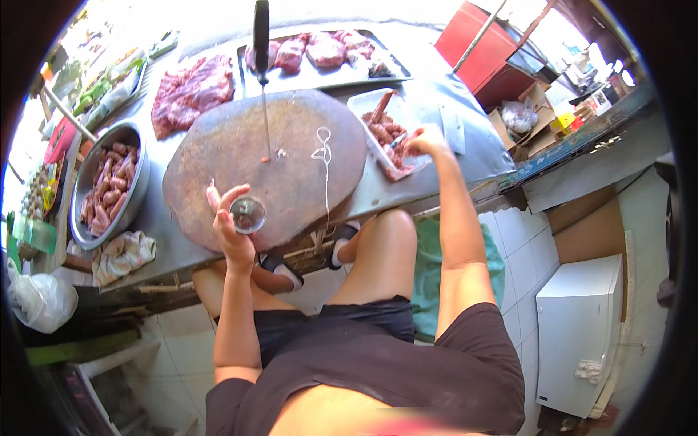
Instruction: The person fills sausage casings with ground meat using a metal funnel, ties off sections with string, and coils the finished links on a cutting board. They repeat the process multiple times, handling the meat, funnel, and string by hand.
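Note:
My left hand [234, 232] is over the near left part of a round wooden chopping block [218, 156]. It holds a small clear round cup-like piece [249, 215] by its side, some fingers stretched out. My right hand [427, 142] reaches into a white tray [414, 168] of reddish meat pieces [384, 134]. Its fingers are closed on something small that I cannot make out; a bluish spot shows at the fingertips. On the block lies a looped white string [326, 171]. A black-handled tool [262, 43] with a thin metal shaft stands upright, small meat scraps at its tip.
Left of the block stands a grey metal basin [138, 171] of sausage-like links, with a crumpled cloth [125, 256] before it. Behind lie a large slab of raw meat [190, 91] and a metal tray [320, 81] with meat chunks. At right are a red box [476, 47] and a white cabinet [578, 334].

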`<state>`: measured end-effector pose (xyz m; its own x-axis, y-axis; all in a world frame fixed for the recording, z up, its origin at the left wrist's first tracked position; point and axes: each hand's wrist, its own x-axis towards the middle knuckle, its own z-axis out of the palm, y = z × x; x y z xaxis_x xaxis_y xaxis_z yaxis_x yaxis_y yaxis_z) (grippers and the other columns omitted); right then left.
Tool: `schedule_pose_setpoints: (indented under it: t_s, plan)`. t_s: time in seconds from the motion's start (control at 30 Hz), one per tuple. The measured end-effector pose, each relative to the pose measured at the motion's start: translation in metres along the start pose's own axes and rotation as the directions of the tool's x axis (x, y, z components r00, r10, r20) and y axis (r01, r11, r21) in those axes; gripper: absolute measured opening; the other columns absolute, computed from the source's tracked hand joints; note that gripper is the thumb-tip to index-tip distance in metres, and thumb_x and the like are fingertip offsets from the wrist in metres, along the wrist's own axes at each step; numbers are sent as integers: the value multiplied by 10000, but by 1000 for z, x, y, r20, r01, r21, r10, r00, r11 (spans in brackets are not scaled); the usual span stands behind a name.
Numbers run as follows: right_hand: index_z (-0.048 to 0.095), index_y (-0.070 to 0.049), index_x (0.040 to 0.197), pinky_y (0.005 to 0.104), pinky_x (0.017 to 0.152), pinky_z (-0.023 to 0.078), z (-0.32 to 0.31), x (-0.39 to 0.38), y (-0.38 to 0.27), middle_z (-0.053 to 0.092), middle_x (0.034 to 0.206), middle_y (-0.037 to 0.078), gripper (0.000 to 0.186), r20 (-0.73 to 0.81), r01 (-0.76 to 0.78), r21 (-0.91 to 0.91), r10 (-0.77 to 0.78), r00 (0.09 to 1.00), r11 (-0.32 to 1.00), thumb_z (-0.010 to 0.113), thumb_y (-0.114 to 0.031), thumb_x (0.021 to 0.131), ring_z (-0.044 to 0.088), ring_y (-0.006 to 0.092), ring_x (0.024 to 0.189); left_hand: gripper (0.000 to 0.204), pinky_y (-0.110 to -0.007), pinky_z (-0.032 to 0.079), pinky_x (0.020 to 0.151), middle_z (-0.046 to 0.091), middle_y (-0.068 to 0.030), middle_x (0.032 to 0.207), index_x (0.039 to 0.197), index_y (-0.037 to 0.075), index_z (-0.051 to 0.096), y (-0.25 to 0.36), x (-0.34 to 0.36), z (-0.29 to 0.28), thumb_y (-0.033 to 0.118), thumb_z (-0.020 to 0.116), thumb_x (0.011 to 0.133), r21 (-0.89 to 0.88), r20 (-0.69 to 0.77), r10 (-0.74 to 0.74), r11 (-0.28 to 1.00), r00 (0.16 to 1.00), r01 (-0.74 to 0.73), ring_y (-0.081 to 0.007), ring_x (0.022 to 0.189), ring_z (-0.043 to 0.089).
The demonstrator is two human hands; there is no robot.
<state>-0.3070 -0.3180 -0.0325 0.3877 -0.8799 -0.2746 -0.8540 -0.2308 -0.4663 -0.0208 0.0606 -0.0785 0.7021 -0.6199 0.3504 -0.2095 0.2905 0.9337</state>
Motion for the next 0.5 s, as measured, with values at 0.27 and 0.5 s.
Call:
schedule_pose_setpoints:
  t_s: [0.27,0.5]
  plan:
    - [649,58,1094,363,878,628,-12,-88,-69,730,1017,186,195,-39,93,989,-401,915,117,675,26,904,746,296,954,611,-191,426,619,648,-16,882,1101,16,702,23,2,12,500,329,1078,-28,8,-66,997,998,66,-53,649,513]
    - [616,53,1214,336,931,594,38,-167,-197,715,1068,126,301,11,331,902,-781,625,278,638,23,916,716,188,998,582,-170,420,522,612,13,791,1098,75,705,44,4,26,530,342,1082,-20,-38,-139,990,990,138,-18,570,501]
